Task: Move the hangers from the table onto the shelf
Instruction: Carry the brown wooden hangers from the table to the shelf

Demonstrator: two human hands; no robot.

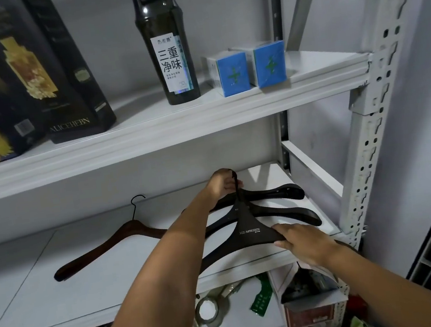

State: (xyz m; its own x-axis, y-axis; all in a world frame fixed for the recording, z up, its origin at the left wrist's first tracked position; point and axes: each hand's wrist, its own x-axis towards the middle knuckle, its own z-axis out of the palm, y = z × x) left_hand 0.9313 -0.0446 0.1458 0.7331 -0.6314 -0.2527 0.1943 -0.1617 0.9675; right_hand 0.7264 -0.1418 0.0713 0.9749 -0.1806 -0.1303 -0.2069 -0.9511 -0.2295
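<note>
Placing step, nearly finished. The stack of black hangers [250,233] lies on the middle shelf [88,290] toward its right end, with the front one near the front edge. Left hand [223,182] is curled round the hooks at the back. Right hand [307,243] pinches the front hanger's right arm. A brown hanger [105,247] lies flat to the left, apart from them.

Next, I'd judge: settle the stack, then let go with both hands.

Containers: the dark boxes [35,76] and small blue boxes [249,68] on the upper shelf are closed. An open carton [306,290] sits below; I can't make out what's in it.

Shelf [63,304] free beside brown hanger [97,250]
</note>
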